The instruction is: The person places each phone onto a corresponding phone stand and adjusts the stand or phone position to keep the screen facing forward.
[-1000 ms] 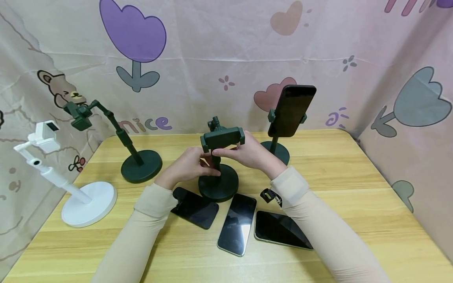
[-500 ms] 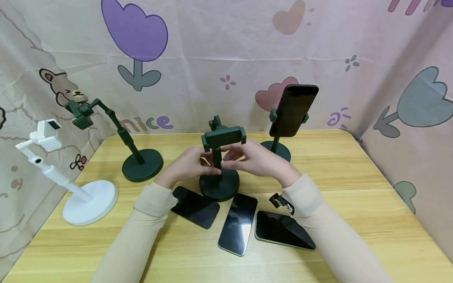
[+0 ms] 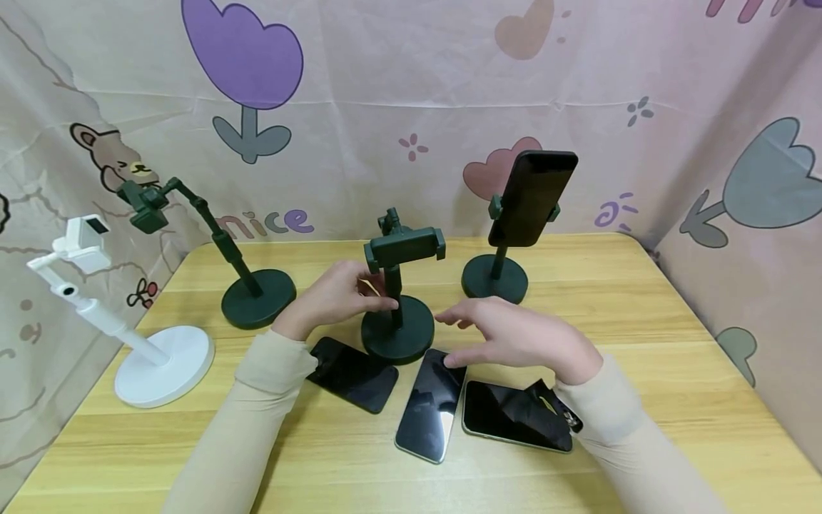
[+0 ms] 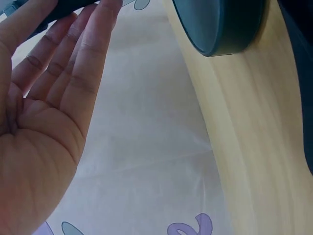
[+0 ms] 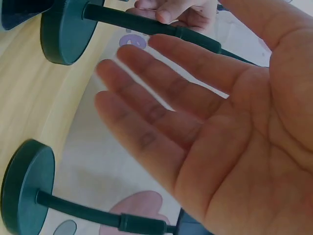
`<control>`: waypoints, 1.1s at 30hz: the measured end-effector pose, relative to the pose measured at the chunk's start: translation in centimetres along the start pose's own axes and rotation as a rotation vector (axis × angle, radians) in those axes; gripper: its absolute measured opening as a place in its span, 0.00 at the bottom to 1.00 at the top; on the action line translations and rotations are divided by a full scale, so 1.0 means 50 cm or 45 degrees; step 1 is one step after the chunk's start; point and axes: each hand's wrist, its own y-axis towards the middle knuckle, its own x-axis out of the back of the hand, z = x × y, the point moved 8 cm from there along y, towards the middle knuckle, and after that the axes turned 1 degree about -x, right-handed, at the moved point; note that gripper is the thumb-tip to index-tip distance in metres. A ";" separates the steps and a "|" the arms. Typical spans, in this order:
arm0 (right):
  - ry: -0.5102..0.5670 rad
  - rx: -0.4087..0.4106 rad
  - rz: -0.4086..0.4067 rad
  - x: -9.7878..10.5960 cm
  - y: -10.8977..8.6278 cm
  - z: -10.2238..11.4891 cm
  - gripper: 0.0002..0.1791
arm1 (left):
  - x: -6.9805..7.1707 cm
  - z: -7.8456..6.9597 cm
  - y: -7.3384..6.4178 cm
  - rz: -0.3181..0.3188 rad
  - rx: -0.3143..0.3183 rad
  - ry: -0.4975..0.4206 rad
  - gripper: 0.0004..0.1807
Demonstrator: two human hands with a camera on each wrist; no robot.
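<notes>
In the head view, my left hand [image 3: 340, 293] holds the pole of the middle dark green phone stand [image 3: 397, 330] between thumb and fingers. Its phone clamp [image 3: 406, 247] carries no phone. My right hand [image 3: 514, 335] hovers with fingers spread and relaxed, thumb over the upper end of a silver-edged phone [image 3: 429, 410]. The right wrist view shows that palm [image 5: 234, 127] holding nothing, with the stand's pole [image 5: 137, 20] beyond it. Another phone [image 3: 356, 375] lies in front of the stand's base, and a third [image 3: 501, 414] lies below my right wrist.
A white phone stand [image 3: 163, 368] and a green one [image 3: 259, 300] stand at the left. At the back right, another green stand [image 3: 494, 278] carries a black phone [image 3: 534, 200]. A printed cloth [image 3: 372, 128] hangs behind the wooden table [image 3: 674, 371].
My right hand has come away from the middle stand, first from its clamp and then its pole, moving towards me and right, over the phones. My left hand stays at the pole.
</notes>
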 end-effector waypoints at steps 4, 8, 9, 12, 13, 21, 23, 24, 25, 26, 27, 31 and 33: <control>0.007 -0.053 0.021 -0.016 -0.028 -0.015 0.39 | 0.006 -0.004 -0.004 -0.018 -0.006 0.004 0.12; -0.027 -0.117 0.035 -0.028 -0.051 -0.023 0.41 | 0.013 -0.008 -0.009 -0.032 -0.035 0.009 0.11; -0.047 -0.127 0.036 -0.030 -0.056 -0.024 0.41 | 0.015 -0.010 -0.011 -0.035 -0.043 0.008 0.11; -0.088 -0.161 0.045 -0.038 -0.068 -0.028 0.43 | 0.023 -0.013 -0.017 -0.047 -0.046 -0.001 0.11; -0.096 -0.179 0.043 -0.041 -0.072 -0.030 0.43 | 0.026 -0.015 -0.019 -0.054 -0.047 -0.005 0.11; -0.147 -0.302 0.041 -0.065 -0.101 -0.052 0.49 | 0.053 -0.034 -0.036 -0.107 -0.069 0.029 0.11; -0.171 -0.335 0.034 -0.069 -0.103 -0.058 0.50 | 0.062 -0.043 -0.042 -0.123 -0.084 0.046 0.09; -0.182 -0.349 0.028 -0.070 -0.103 -0.061 0.51 | 0.067 -0.048 -0.047 -0.134 -0.093 0.054 0.08; -0.193 -0.362 0.025 -0.072 -0.102 -0.063 0.51 | 0.072 -0.054 -0.051 -0.148 -0.105 0.067 0.07; -0.212 -0.373 0.021 -0.074 -0.101 -0.066 0.51 | 0.078 -0.061 -0.056 -0.163 -0.119 0.075 0.06; -0.230 -0.384 0.020 -0.075 -0.100 -0.068 0.52 | 0.084 -0.068 -0.062 -0.179 -0.132 0.079 0.06; -0.289 -0.420 0.036 -0.085 -0.097 -0.074 0.54 | 0.105 -0.099 -0.084 -0.240 -0.194 0.086 0.07; -0.308 -0.424 0.040 -0.089 -0.098 -0.075 0.55 | 0.113 -0.114 -0.094 -0.267 -0.227 0.075 0.09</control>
